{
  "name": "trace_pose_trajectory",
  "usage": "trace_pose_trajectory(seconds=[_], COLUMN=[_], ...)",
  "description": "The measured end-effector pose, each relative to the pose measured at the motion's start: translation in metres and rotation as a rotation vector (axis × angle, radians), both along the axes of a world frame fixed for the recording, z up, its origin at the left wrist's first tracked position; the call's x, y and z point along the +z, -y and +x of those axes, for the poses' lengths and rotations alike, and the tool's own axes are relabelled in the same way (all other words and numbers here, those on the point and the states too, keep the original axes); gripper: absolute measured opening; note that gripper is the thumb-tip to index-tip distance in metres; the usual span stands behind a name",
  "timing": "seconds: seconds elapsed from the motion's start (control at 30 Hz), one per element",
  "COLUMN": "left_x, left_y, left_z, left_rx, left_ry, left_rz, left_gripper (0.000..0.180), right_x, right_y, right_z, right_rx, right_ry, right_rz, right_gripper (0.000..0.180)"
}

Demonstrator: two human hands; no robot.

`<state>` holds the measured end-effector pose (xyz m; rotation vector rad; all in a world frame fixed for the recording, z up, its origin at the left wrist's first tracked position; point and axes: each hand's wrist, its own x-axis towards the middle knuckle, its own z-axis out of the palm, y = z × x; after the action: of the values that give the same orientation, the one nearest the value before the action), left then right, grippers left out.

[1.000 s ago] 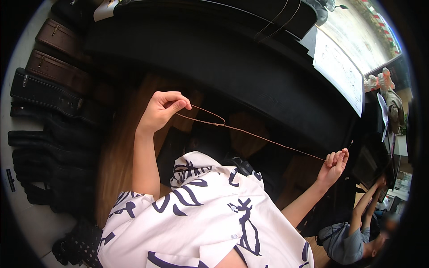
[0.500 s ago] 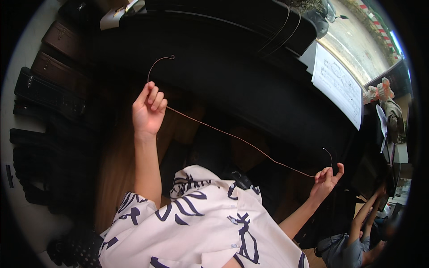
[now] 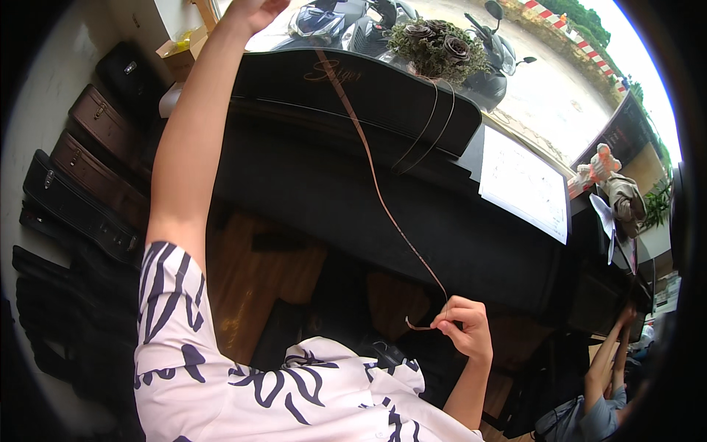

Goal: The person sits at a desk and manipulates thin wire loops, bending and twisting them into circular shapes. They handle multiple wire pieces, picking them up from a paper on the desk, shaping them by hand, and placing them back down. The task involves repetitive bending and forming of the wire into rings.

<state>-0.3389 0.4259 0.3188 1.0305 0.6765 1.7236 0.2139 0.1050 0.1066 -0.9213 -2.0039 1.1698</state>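
A thin, copper-coloured wire [image 3: 379, 190] runs in a slack curve from the top of the picture down to my right hand [image 3: 468, 328]. The fingers and thumb of that hand pinch it close to its lower end, and a short hooked tail with a pale tip sticks out to the left. My left arm reaches far up and forward. Of my left hand [image 3: 258, 9] only the lower part shows; its fingers are cut off by the upper edge, so what they hold is hidden. The wire's upper end blurs out near the window.
Before me stands a long black piano-like cabinet [image 3: 353, 228] with white sheets [image 3: 523, 184] and a dark dried bouquet [image 3: 442, 48] on top. Hard cases [image 3: 103, 121] line the left wall. Motorbikes [image 3: 324, 22] stand outside. At the lower right another person's arms [image 3: 607, 361] show.
My left hand has risen up and forward, nearly out of the picture. My right hand has shifted left and slightly down, turning inward. The wire now slants steeply, and the view has tilted up.
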Motion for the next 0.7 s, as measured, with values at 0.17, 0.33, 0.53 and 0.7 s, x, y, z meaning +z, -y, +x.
trace_pose_trajectory(seconds=[0.17,0.33,0.53,0.7], left_x=[-0.029,-0.082,-0.109,-0.078], left_y=[-0.164,-0.193,-0.215,-0.165], left_z=[0.010,0.047,0.038,0.061], left_rx=[0.221,0.295,-0.024,-0.164], left_ry=[-0.419,-0.590,-1.250,-1.674], left_rz=[-0.333,-0.758,-1.169,-0.960], left_gripper=[0.011,0.010,0.022,0.040], right_x=[0.031,0.086,0.129,0.122], right_y=[-0.028,-0.064,-0.122,-0.170], right_z=[-0.035,-0.051,-0.073,-0.125], right_rx=[0.050,-0.021,-0.131,-0.057], right_ry=[-0.419,-0.513,-0.469,-0.527], right_rz=[-0.177,-0.095,-0.091,-0.328], right_gripper=[0.024,0.030,0.037,0.031])
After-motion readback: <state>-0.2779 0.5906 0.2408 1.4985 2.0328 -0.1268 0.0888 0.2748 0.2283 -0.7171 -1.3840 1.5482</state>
